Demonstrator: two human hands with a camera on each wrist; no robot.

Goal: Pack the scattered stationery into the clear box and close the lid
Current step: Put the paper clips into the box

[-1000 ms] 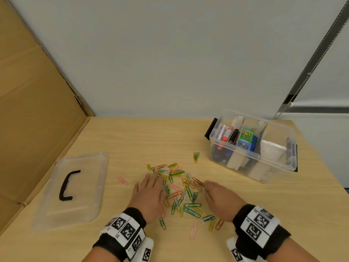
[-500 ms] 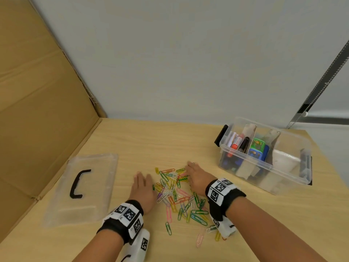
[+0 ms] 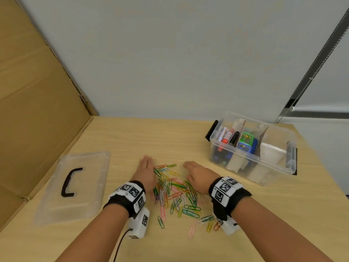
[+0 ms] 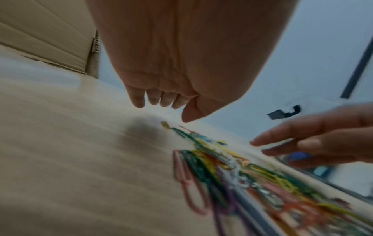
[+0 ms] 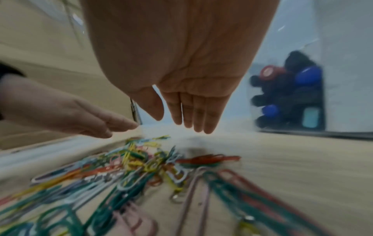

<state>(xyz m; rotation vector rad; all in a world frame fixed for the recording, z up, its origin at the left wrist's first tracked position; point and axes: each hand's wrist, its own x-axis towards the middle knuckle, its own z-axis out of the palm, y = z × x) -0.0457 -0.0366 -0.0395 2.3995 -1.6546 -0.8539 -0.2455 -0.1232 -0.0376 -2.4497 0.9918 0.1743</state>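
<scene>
A heap of coloured paper clips [image 3: 175, 190] lies on the wooden table [image 3: 132, 137], seen blurred in the left wrist view [image 4: 232, 167] and the right wrist view [image 5: 141, 159]. My left hand [image 3: 144, 173] stands flat at the heap's left side, fingers straight [image 4: 153, 99]. My right hand [image 3: 198, 174] is flat at its right side, fingers straight [image 5: 193, 115]. Neither hand holds anything. The clear box [image 3: 273, 161] stands at the right without its lid, holding markers and other stationery. Its lid [image 3: 75, 186] with a black handle lies at the left.
A cardboard wall [image 3: 34, 110] rises along the table's left side, a grey wall behind. A few stray clips [image 3: 192, 229] lie nearer me than the heap. The table's right edge runs just past the box.
Both hands have moved away from me to the far end of the heap, one on each side. The clips are drawn into a tighter pile and the outlying ones are gone.
</scene>
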